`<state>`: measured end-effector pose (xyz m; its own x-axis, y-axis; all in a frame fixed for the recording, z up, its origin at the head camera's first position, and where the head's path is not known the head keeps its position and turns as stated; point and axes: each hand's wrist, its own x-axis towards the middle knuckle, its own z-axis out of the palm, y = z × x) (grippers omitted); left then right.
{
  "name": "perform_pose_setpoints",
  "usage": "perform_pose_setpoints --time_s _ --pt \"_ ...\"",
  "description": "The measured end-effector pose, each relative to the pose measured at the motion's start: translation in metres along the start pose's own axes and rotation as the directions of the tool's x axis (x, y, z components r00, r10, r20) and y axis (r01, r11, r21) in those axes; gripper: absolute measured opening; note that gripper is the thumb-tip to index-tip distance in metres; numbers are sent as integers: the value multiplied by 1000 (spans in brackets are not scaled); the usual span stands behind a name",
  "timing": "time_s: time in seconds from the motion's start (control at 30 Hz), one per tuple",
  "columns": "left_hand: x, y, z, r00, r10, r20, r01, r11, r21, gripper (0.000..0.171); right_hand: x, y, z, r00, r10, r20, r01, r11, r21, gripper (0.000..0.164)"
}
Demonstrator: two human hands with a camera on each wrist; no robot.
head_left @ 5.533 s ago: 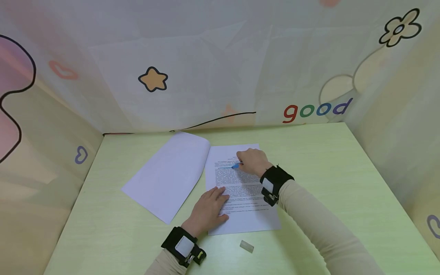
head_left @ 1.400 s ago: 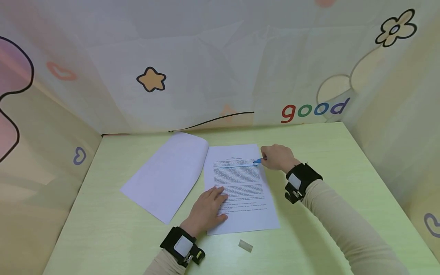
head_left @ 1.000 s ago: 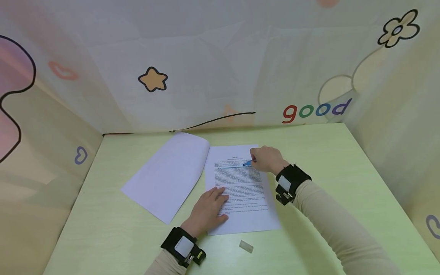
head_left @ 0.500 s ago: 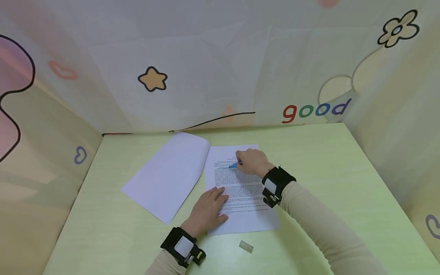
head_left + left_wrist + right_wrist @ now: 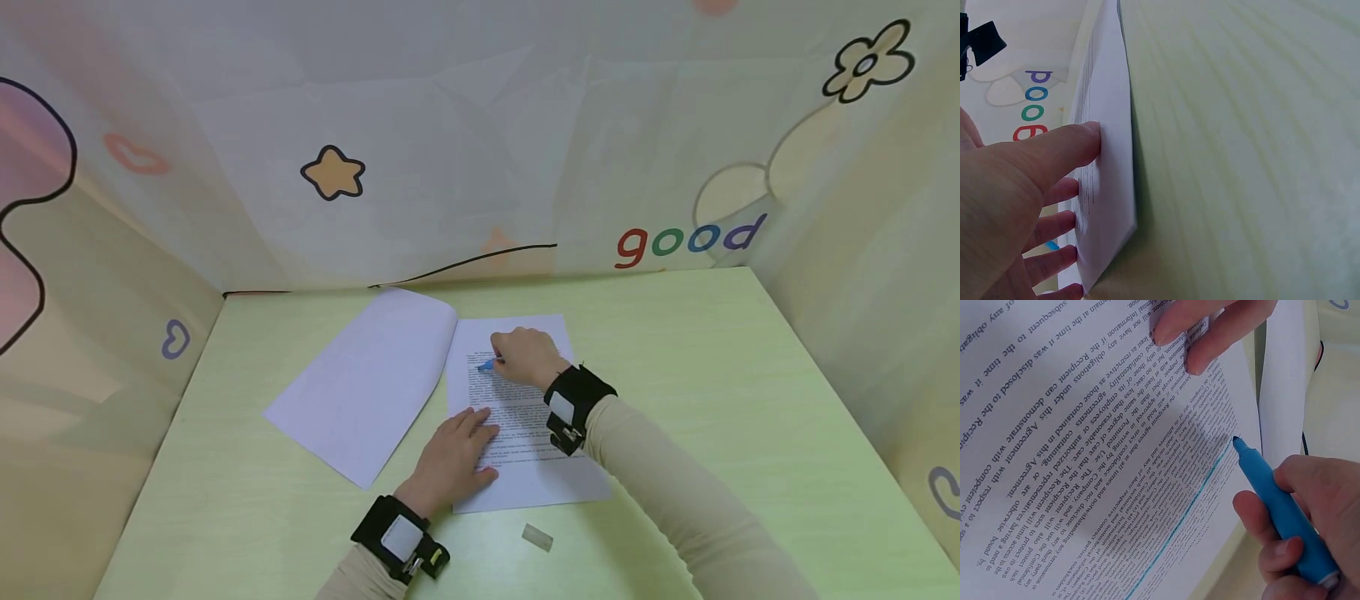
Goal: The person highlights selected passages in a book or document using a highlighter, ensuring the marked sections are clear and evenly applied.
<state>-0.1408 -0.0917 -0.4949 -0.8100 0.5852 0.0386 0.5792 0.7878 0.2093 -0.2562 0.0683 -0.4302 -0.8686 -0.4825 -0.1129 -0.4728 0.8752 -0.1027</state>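
Note:
In the head view, my right hand (image 5: pixel 528 358) grips a blue marker (image 5: pixel 486 365) over the upper left of a printed sheet (image 5: pixel 532 492). Seen from the right wrist, the marker (image 5: pixel 1285 515) sits between thumb and curled fingers, its dark tip at the paper near the start of the text lines. From there a blue line (image 5: pixel 1179 528) runs along the print. My left hand (image 5: pixel 450 458) rests on the sheet's lower left with fingers spread. The left wrist view has its thumb (image 5: pixel 1063 153) on the paper's edge part.
A blank-side-up page (image 5: pixel 367 387) lies turned over to the left, joined or close to the printed sheet at the top. A small grey strip (image 5: pixel 537 537) lies on the light green table (image 5: pixel 712 417) near the front. Printed cloth walls (image 5: pixel 465 167) stand behind and at both sides.
Over the last second or so my right hand has slid left with the marker, from the right side of the text to near its left margin. The left hand has stayed put.

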Motion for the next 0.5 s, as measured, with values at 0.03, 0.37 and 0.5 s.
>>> perform_pose_setpoints --time_s 0.03,0.37,0.5 --pt "0 0 0 1000 1 -1 -1 1000 -1 58 1 -1 0 1000 2 2 -2 1000 1 13" --pt "0 0 -2 1000 5 7 -5 1000 -25 57 7 -10 3 1000 -6 13 6 1000 12 12" --pt "0 -1 -2 1000 5 4 -5 999 -35 57 9 -12 5 1000 -6 8 6 1000 7 12"
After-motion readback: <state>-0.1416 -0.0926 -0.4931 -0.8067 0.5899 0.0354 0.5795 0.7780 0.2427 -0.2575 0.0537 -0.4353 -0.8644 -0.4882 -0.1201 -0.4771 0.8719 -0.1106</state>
